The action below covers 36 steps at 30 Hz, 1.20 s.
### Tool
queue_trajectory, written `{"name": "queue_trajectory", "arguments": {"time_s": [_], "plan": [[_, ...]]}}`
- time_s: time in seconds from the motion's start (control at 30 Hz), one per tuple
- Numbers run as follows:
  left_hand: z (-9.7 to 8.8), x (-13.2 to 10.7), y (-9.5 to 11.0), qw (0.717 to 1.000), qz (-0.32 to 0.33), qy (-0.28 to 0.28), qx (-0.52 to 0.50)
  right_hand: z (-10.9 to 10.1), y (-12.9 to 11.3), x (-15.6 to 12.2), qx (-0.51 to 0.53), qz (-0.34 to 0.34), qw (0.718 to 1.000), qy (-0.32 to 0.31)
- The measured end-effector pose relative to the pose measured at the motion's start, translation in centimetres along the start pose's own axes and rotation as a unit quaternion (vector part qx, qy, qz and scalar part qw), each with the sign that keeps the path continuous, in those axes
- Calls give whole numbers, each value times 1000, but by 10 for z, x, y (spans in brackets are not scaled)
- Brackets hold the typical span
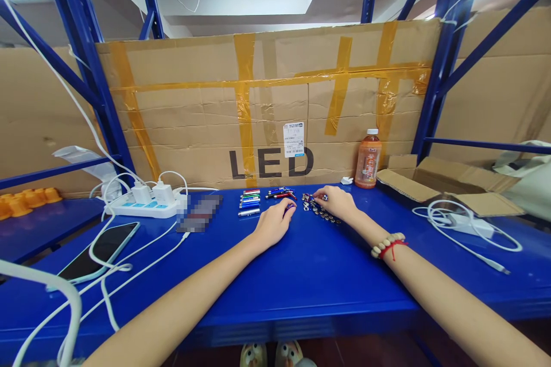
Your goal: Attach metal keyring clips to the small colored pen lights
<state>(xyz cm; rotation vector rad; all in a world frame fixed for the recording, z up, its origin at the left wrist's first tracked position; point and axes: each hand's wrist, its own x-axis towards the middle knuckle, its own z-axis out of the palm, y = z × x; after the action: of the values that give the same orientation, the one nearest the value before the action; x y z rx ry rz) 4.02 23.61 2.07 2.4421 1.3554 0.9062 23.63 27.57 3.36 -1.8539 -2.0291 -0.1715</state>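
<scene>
My left hand (pixel 273 222) rests on the blue shelf top (pixel 301 275), its fingers curled around a small purple pen-shaped light at its fingertips. My right hand (pixel 338 200) reaches over a cluster of small silver button cells (pixel 321 213), pinching one at the far end of the pile. A row of small coloured pen lights (pixel 249 200) lies just left of my left hand. A few more red and blue ones (pixel 280 192) lie behind it. A bead bracelet with a red cord is on my right wrist.
A white power strip (pixel 144 205) with chargers and white cables sits at left, beside a phone (pixel 101 249). An orange drink bottle (pixel 368 160) stands against the taped cardboard wall. An open cardboard box (pixel 447 180) and a coiled white cable (pixel 467 223) lie at right.
</scene>
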Motion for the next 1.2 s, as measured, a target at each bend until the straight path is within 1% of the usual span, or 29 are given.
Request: {"name": "queue_trajectory", "arguments": {"time_s": [0.13, 0.27, 0.43, 0.67, 0.83, 1.0, 1.1, 1.2], "plan": [[1, 0, -1, 1000, 1, 0, 2, 9, -2, 3, -30, -85, 996, -22], [0, 0, 0, 1000, -2, -2, 3, 13, -1, 5, -56, -110, 992, -9], [-1, -2, 1, 1000, 4, 6, 2, 10, 0, 4, -60, -98, 993, 11], [0, -2, 0, 1000, 13, 10, 2, 4, -6, 0, -50, -72, 996, 4], [0, -2, 0, 1000, 8, 6, 4, 6, -4, 2, -44, -70, 996, 11], [-1, -2, 1, 1000, 5, 6, 7, 8, -4, 2, -44, -51, 998, 16], [-1, -2, 1, 1000, 8, 6, 7, 8, -4, 1, -33, -39, 998, 41], [-1, -2, 1, 1000, 10, 7, 9, 4, -7, 0, -11, -41, 995, 96]]}}
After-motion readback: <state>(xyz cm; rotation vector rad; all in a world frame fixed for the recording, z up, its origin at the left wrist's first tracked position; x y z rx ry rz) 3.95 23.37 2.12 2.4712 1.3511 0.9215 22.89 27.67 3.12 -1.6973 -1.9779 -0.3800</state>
